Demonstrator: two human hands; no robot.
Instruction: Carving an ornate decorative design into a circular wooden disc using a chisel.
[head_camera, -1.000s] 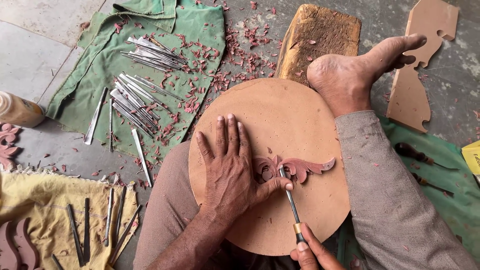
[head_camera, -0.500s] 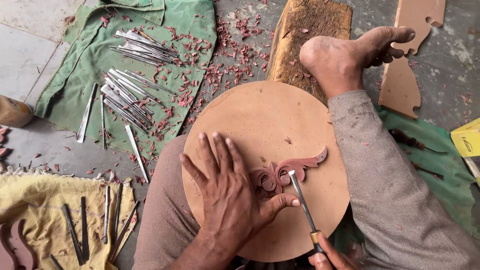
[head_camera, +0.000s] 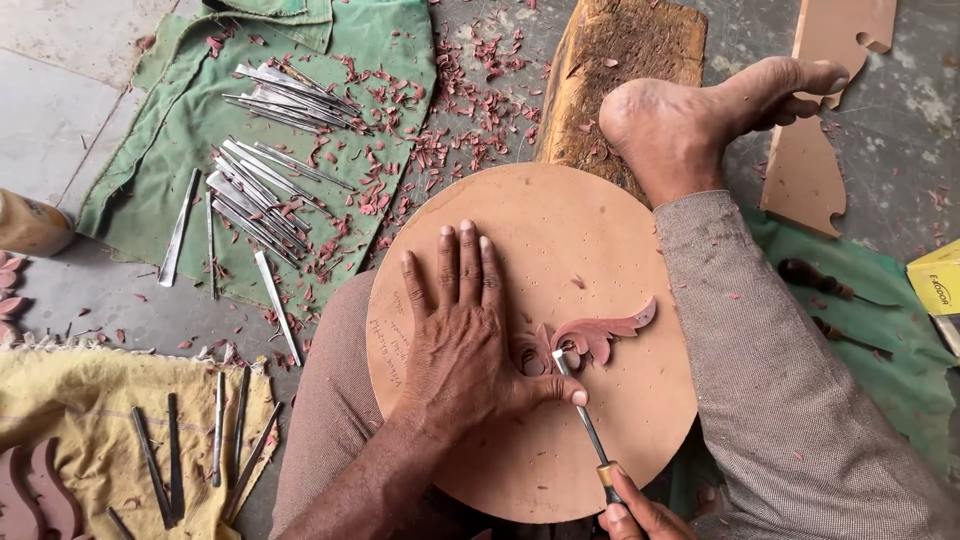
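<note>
Loose chisels (head_camera: 262, 190) lie on the green cloth (head_camera: 170, 130) among red shavings. The left hand (head_camera: 462, 350) lies flat on the round board (head_camera: 560, 240), thumb steadying the carved leaf ornament (head_camera: 600, 332), already scrolled and lobed, its long axis pointing up-right. The right hand (head_camera: 632, 515) grips the chisel (head_camera: 585, 420), tip up-left; fine cuts appear unfinished.

- A woodcarver's floor workshop, worked sitting on the bare concrete floor (head_camera: 60, 90)
- Rows of steel carving chisels (head_camera: 262, 190) lie on a green cloth (head_camera: 170, 130), more on a yellow cloth (head_camera: 80, 420)
- Reddish wood shavings (head_camera: 470, 110) litter the ground
- A round wooden work board (head_camera: 560, 250) carries a carved leaf scroll ornament (head_camera: 610, 330)
- A rough wooden block (head_camera: 620, 50) and cut-out wood blanks (head_camera: 810, 170) lie nearby
</note>
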